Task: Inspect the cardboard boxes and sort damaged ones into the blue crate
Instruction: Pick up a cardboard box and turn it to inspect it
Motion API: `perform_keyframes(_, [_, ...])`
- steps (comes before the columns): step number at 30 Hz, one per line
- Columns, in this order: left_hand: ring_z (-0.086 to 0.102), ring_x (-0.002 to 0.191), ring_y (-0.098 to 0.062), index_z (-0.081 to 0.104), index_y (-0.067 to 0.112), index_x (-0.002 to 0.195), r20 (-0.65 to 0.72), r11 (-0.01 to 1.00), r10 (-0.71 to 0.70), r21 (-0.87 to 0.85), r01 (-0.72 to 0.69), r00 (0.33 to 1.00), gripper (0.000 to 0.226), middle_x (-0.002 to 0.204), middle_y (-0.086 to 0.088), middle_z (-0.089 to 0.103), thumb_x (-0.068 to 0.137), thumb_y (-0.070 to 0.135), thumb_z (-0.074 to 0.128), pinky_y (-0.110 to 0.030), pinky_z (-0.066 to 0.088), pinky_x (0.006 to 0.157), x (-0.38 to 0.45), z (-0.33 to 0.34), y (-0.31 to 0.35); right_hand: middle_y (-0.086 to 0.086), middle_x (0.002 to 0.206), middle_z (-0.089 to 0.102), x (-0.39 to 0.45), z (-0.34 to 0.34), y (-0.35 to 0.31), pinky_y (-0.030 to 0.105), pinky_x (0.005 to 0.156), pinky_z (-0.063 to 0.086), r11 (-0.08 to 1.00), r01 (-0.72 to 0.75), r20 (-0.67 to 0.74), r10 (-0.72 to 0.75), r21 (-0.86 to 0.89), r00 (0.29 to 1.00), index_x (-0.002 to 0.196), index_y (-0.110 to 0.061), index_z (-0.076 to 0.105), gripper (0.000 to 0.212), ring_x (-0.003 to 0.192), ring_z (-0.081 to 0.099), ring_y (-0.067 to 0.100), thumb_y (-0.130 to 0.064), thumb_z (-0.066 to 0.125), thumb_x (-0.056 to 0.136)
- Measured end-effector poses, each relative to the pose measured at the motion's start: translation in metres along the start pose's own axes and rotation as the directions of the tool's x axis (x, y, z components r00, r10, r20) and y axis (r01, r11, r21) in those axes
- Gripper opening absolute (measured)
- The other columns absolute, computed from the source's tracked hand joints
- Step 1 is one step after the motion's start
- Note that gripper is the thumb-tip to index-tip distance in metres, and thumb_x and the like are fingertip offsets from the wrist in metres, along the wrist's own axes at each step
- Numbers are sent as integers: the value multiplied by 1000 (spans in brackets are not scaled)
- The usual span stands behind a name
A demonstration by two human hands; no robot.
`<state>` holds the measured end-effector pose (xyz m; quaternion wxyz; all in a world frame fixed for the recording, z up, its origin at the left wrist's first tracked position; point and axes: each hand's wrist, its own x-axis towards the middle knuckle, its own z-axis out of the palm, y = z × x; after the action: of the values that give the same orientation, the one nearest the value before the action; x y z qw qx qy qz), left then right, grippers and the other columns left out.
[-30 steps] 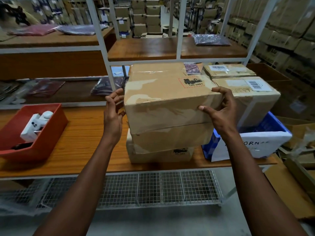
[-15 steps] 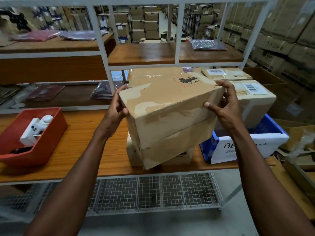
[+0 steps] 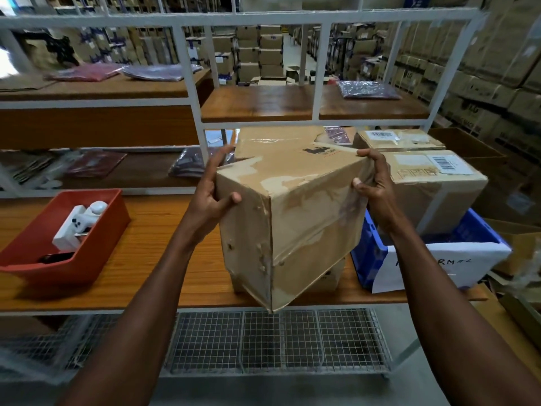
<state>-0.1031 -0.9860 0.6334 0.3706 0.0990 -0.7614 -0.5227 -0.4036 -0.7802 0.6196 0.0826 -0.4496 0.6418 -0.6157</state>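
From the head view, the cardboard box (image 3: 295, 218) is held tilted in the air above the front edge of the wooden table (image 3: 164, 259), one corner pointing down, its brown skin scuffed, its near edge crumpled and clear tape wrinkled over its faces. Both forearms reach forward from below, the left hand (image 3: 209, 197) grasping the box's left end with thumb on the near face, and the right hand (image 3: 374, 189) grasping its right end, fingers curled over the top edge. The blue crate (image 3: 371, 253) sits on the table just right of the box, a labelled carton (image 3: 433, 186) resting in it.
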Motion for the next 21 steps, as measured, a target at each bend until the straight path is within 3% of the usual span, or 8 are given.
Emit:
perform_keyframes(3, [57, 129, -29, 63, 39, 125, -53, 1000, -22, -21, 21, 998, 76, 144, -3, 51, 63, 77, 85, -37, 62, 85, -10, 0, -5, 10, 146, 40, -4, 4, 0, 49, 100, 58, 1000, -20, 20, 20, 2, 1000, 129, -44, 56, 50, 132, 50, 39, -25, 64, 83])
perform_keyframes(6, [62, 118, -12, 63, 29, 119, -124, 998, -36, -63, 28, 992, 79, 132, 2, 57, 59, 74, 89, -31, 61, 80, -14, 5, -8, 4, 154, 37, -5, 3, 3, 61, 109, 49, 998, -46, 26, 47, -46, 999, 138, -41, 53, 54, 140, 43, 35, -29, 62, 86])
perform_keyframes(9, [63, 115, -8, 64, 27, 114, -183, 998, -45, -61, 34, 982, 76, 127, 2, 61, 58, 71, 91, -28, 60, 77, -16, 16, -9, 3, 171, 12, -10, 10, 1, 67, 120, 30, 990, -85, -1, 86, -116, 996, 149, -47, 45, 63, 156, 19, 34, -48, 61, 88])
perform_keyframes(13, [63, 114, -5, 63, 27, 114, -228, 1000, -15, -23, 9, 974, 75, 124, 7, 62, 60, 71, 90, -29, 61, 79, -20, 32, -6, 0, 175, -12, -35, 28, -20, 45, 115, 23, 983, -114, -60, 106, -146, 993, 159, -50, 28, 83, 160, 4, 20, -69, 55, 83])
perform_keyframes(17, [63, 115, -4, 64, 32, 114, -261, 999, 5, 39, 5, 965, 62, 120, 22, 65, 66, 60, 89, -36, 62, 84, -20, 50, 3, -4, 176, -9, -72, 52, -42, 26, 114, 18, 996, -28, -4, 28, -79, 1000, 163, -47, 21, 96, 139, 0, -31, -80, 56, 81])
perform_keyframes(19, [64, 116, -7, 64, 31, 116, -269, 998, 25, 70, -6, 963, 57, 123, 19, 65, 69, 55, 87, -37, 62, 84, -18, 58, 8, -5, 176, -8, -84, 58, -52, 13, 109, 14, 999, 1, 27, 0, -46, 1000, 165, -44, 15, 112, 144, -6, -27, -94, 53, 72])
perform_keyframes(21, [64, 117, -9, 63, 28, 118, -275, 995, 59, 96, -33, 960, 63, 127, 13, 65, 70, 61, 87, -36, 62, 82, -15, 64, 14, -6, 176, -12, -89, 57, -62, 19, 117, 8, 999, 15, 94, -11, -39, 996, 166, -45, 6, 125, 155, -14, -9, -95, 60, 65])
